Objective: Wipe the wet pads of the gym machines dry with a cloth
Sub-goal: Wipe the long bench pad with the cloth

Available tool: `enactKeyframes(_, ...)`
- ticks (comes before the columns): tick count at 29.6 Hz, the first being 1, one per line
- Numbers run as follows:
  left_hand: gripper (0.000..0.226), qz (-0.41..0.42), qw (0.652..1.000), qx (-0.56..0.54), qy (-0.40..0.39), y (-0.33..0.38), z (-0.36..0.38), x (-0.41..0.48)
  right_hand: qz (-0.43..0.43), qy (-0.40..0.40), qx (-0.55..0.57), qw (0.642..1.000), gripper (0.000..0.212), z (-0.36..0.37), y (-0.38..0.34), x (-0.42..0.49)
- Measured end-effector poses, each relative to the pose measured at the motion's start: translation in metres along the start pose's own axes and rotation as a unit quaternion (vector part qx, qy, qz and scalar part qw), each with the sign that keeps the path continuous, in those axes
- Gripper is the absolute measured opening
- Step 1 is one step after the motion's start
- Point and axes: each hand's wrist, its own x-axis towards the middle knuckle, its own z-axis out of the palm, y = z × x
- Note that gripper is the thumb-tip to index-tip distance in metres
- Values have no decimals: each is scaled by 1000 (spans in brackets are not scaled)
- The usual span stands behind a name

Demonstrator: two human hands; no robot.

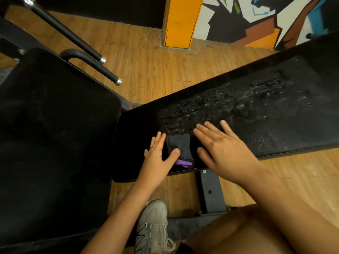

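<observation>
Cloth [178, 148] between left hand [156, 154] and right hand [222, 149] on wet pad [256, 105]

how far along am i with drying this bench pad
Barely begun. Done: only the near-left end of the bench pad shows no droplets, and whether it was wiped is unclear. In hand: the bunched dark cloth lies there, the left hand touching it with the thumb, the right hand flat beside it. Left: water droplets bead most of the pad.
</observation>
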Motion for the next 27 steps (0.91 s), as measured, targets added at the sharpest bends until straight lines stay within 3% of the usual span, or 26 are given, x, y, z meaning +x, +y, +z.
enactKeyframes(2,78,-16,1000,12,1,-8,-2,1,-18,-8,39,999,66,4,-21,5)
enactKeyframes(4,67,-7,1000,13,-2,-17,-5,0,-30,-22,65,997,66,13,-34,9)
enactKeyframes(7,55,-24,998,36,36,-39,-16,8,-34,-25,31,999,63,25,-44,10)
enactKeyframes(12,57,-41,987,125,93,-79,-26,27,26,-9,-10,1000,53,31,-71,21)
enactKeyframes(18,56,-16,985,107,133,-88,-22,29,44,-27,-71,996,67,46,-99,37)
enactKeyframes(27,54,-12,983,109,147,-93,-21,30,2,32,-87,996,64,60,-83,36)
